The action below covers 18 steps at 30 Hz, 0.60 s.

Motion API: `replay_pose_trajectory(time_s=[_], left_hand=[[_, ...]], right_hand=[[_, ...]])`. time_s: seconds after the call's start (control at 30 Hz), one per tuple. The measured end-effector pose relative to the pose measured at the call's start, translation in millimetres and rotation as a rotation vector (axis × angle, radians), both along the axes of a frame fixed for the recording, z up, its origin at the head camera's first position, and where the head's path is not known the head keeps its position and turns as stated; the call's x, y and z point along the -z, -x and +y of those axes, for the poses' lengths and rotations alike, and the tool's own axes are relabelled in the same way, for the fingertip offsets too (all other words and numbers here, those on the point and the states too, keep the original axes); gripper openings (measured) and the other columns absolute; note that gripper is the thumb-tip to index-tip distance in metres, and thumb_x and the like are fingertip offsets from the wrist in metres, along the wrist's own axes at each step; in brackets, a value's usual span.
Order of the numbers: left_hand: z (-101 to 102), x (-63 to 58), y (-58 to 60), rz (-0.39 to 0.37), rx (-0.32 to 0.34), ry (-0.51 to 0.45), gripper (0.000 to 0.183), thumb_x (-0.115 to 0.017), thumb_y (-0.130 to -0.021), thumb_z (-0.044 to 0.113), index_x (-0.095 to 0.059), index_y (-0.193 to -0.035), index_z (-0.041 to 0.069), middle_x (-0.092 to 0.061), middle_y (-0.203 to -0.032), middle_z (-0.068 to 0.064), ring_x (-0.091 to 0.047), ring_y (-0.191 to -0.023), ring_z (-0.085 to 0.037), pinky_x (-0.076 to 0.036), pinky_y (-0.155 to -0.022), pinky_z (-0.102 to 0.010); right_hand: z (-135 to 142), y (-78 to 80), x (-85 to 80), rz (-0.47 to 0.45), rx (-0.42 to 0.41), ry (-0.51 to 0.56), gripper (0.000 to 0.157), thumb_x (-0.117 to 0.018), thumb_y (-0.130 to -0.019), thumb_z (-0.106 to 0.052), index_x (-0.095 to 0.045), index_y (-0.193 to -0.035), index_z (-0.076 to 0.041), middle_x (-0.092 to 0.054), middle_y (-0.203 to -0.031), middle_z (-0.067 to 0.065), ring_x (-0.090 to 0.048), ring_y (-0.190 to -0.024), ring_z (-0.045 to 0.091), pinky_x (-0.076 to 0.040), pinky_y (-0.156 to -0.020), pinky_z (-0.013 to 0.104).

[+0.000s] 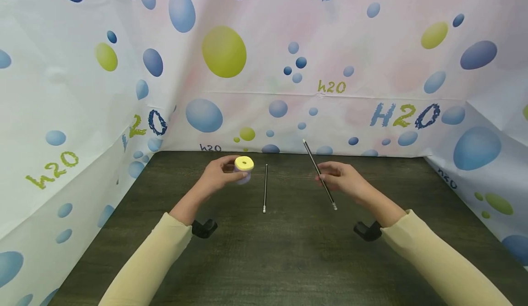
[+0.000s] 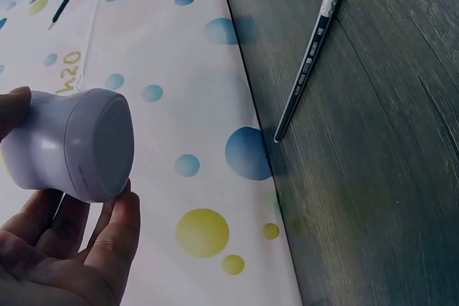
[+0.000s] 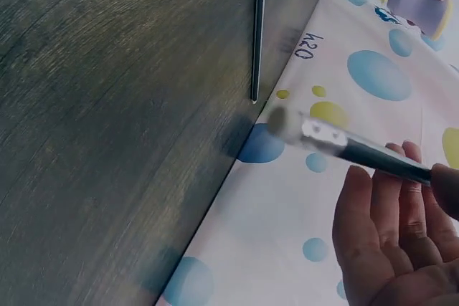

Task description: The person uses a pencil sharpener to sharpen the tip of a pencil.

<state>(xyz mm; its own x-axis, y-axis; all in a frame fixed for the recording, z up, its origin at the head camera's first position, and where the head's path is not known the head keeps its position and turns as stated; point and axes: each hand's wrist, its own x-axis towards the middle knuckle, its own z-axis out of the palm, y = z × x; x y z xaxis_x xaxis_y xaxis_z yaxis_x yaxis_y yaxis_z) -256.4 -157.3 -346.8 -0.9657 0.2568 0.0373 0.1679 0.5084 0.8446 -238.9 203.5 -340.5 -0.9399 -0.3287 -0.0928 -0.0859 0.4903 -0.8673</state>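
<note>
Pinching a slim dark pencil (image 1: pixel 312 158) between thumb and fingers, the right hand (image 1: pixel 346 181) holds it aslant, its upper end leaning to eleven o'clock and its white eraser end pointing to five. That pencil sits at nine o'clock from the middle of the right hand, in front of the fingers. In the right wrist view the thumb presses on it from one side and the fingers stand behind.

The left hand (image 1: pixel 217 173) grips a small lavender container (image 1: pixel 242 175) with thumb and fingers on opposite sides, at three o'clock from its palm. A yellow lid (image 1: pixel 244 163) with a small dark hole tops it; the left wrist view shows its smooth base, raised off the counter (image 1: pixel 264 260).

A second pencil (image 1: pixel 265 188) lies on the dark wooden counter between the hands, at four o'clock from the left hand and a little below nine o'clock from the right. Its eraser end faces six o'clock, its other end twelve. Beyond, at twelve o'clock, hangs a white sheet (image 1: pixel 264 31) printed with bubbles and "H2O" lettering. Pale yellow sleeves (image 1: pixel 437 260) cover both forearms.
</note>
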Motion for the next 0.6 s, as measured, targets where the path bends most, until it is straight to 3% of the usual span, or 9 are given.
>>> replay_pose_trajectory(time_s=[0.23, 0.4, 0.6], left_hand=[[4.1, -2.9, -2.4, 0.011, -0.011, 0.009, 0.061, -0.071, -0.095, 0.023, -0.05, -0.149, 0.005, -0.054, -0.148, -0.024, -0.051, -0.139, -0.043, -0.047, -0.108, -0.06], [6.4, -5.7, -5.2, 0.013, -0.026, 0.019, 0.061, -0.071, -0.095, 0.023, -0.05, -0.149, 0.004, -0.054, -0.149, -0.024, -0.051, -0.139, -0.043, -0.047, -0.108, -0.06], [8.8, -8.8, -7.5, 0.031, -0.015, 0.001, 0.062, -0.072, -0.095, 0.022, -0.05, -0.149, 0.004, -0.054, -0.148, -0.025, -0.052, -0.138, -0.043, -0.048, -0.108, -0.059]], right_hand=[[0.7, -5.2, -3.5, 0.024, -0.006, -0.019, 0.047, -0.047, -0.109, -0.01, -0.039, -0.152, 0.007, -0.064, -0.135, 0.028, -0.07, -0.116, 0.032, -0.056, -0.099, 0.049], [1.3, -7.5, -6.1, 0.03, -0.007, -0.008, 0.046, -0.048, -0.109, -0.01, -0.04, -0.151, 0.006, -0.065, -0.134, 0.028, -0.069, -0.117, 0.034, -0.057, -0.097, 0.048], [1.8, -10.1, -6.8, 0.063, -0.021, -0.011, 0.044, -0.049, -0.108, -0.008, -0.043, -0.149, 0.007, -0.065, -0.132, 0.029, -0.07, -0.112, 0.026, -0.06, -0.091, 0.038]])
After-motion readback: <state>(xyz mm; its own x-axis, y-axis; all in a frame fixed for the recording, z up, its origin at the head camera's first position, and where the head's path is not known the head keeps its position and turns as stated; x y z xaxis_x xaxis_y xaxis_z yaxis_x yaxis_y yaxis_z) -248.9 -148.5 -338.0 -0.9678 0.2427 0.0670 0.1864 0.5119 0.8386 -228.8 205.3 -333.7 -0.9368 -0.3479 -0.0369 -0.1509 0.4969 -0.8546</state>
